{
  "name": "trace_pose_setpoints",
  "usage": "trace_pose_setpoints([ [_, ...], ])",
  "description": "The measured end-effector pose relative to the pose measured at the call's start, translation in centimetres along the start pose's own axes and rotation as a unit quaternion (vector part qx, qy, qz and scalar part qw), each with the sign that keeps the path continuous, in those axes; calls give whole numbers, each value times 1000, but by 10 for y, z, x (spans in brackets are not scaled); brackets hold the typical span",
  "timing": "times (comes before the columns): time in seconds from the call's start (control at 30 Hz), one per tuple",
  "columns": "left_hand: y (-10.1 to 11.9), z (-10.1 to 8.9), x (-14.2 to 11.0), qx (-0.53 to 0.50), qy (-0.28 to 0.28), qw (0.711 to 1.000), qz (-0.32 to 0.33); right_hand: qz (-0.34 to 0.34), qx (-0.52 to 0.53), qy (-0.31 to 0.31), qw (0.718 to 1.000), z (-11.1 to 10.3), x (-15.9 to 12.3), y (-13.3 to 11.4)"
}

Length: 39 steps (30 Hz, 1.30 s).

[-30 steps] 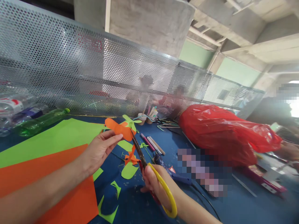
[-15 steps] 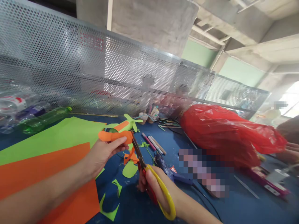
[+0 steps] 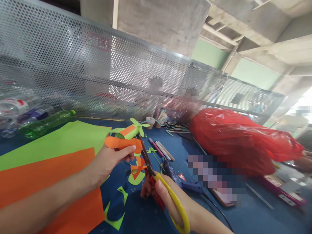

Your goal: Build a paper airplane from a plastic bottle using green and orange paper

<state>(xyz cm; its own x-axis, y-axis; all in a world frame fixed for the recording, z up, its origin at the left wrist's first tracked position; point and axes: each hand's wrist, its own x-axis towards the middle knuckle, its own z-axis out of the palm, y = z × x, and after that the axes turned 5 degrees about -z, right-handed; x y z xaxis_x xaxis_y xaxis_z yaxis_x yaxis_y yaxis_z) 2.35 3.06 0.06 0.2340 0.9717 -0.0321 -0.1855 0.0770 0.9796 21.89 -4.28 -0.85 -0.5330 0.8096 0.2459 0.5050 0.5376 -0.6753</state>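
Observation:
My left hand (image 3: 114, 162) pinches an orange paper piece (image 3: 119, 143) with a rounded left end, held above the blue table. Around the handles of the scissors (image 3: 168, 191), one yellow and one red, my right hand (image 3: 175, 191) is closed. The dark blades point up and meet the paper's right end; whether they are cutting into it is hard to make out. Just behind lies a green and orange paper tube (image 3: 129, 131) with a green petal shape (image 3: 138, 126) at its end. Orange scraps (image 3: 138, 169) and a green oval (image 3: 136, 178) lie below the hands.
Large green (image 3: 73, 138) and orange paper sheets (image 3: 80, 208) cover the left. Plastic bottles (image 3: 46, 125) lie behind them. Markers (image 3: 162, 150), a blue glue gun (image 3: 185, 183) and a red plastic bag (image 3: 239, 139) are rightward. A perforated metal screen (image 3: 136, 74) stands behind.
The orange paper and the scissors have shifted slightly to the right in view. The blades stand a little higher against the paper's right end. Both hands keep their hold.

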Motion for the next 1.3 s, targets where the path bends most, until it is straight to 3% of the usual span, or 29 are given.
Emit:
trace_pose_setpoints([
  [0.5, 1, 0, -2, 74, 12, 997, 12, 41, 7, 10, 999, 2, 0, 2],
  [0.8, 2, -1, -2, 41, -36, 998, 40, 72, 35, 6, 997, 5, 0, 8],
  [1.07, 3, 0, -1, 26, -44, 998, 40, 83, 67, 14, 994, 6, -1, 8],
  [1.3, 4, 0, -2, 25, -40, 998, 30, 75, 29, 6, 997, 3, -1, 3],
])
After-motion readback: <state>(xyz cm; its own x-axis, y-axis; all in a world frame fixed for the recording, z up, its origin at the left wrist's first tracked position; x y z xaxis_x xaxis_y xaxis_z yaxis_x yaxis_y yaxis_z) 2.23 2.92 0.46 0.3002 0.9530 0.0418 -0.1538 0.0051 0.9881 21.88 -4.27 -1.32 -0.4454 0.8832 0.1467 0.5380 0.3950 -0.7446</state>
